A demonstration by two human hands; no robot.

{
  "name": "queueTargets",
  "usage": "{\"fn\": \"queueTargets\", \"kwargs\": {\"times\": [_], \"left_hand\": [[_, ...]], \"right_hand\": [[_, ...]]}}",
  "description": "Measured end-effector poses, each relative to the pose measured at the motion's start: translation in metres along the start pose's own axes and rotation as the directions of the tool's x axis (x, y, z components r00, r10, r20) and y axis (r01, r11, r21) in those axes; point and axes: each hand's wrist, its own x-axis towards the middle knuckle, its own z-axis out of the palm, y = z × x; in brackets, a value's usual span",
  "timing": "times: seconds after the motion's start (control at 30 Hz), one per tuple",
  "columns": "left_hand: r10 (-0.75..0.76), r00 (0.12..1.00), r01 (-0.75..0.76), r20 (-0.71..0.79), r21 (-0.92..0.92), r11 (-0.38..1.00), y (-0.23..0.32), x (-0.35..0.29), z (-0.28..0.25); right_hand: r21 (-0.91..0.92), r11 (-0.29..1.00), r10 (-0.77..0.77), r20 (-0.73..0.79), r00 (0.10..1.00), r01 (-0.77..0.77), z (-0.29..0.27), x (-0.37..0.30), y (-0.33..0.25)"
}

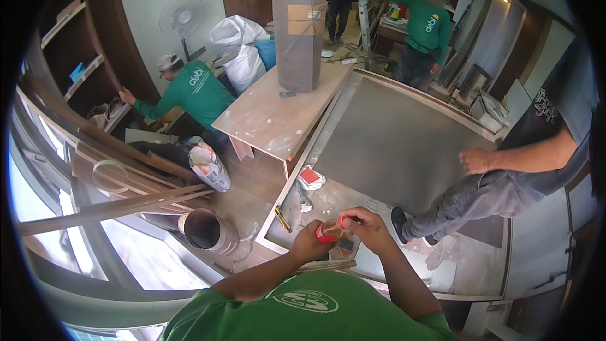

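Note:
My left hand (307,244) is wrapped round a small clear drink bottle (327,232) with a red label and amber liquid inside. The bottle is tilted, its neck toward the right. At that end my right hand (371,230) pinches the red bottle cap (343,221); whether the cap is still on the neck I cannot tell. Just beyond my hands, a yellow utility knife (282,219) lies on the edge of the large framed panel. Near it are a crumpled wrapper with a red patch (311,178) and a greyish tool (303,201), too small to name.
A dark sheet (398,139) covers much of the framed panel. At right, a person (499,177) stands by it. Others in green shirts (199,91) work beyond. A bucket (207,230), long boards (126,205) and a sack (209,165) lie left. A wooden table (278,113) stands ahead.

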Motion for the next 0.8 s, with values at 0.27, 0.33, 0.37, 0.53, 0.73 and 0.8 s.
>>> {"fn": "queueTargets", "kwargs": {"times": [0.27,0.33,0.37,0.53,0.73,0.8], "left_hand": [[0.005,0.999,-0.007,0.05,0.024,1.0,0.006,-0.005,0.005],[-0.016,0.998,0.014,0.053,0.039,0.999,0.009,-0.007,0.004],[-0.008,0.999,0.006,0.051,0.049,0.999,0.008,-0.008,0.005],[0.007,0.998,-0.012,0.059,0.084,0.996,0.015,-0.008,0.003],[0.059,0.998,-0.062,0.034,0.099,0.993,0.005,-0.008,0.006],[0.106,0.994,-0.108,0.026,0.107,0.988,0.003,-0.007,0.007]], "right_hand": [[0.273,0.962,-0.046,0.064,0.997,0.027,-0.017,-0.001,0.025],[0.204,0.979,-0.009,0.061,0.998,-0.004,-0.016,-0.001,0.024],[0.169,0.985,0.01,0.058,0.998,-0.019,-0.015,-0.002,0.023],[0.094,0.995,0.041,-0.13,0.991,-0.029,-0.006,-0.006,0.016],[0.138,0.99,0.042,-0.261,0.964,-0.005,0.006,-0.01,0.009],[0.165,0.986,0.025,-0.294,0.956,0.025,0.008,-0.012,0.005]]}}
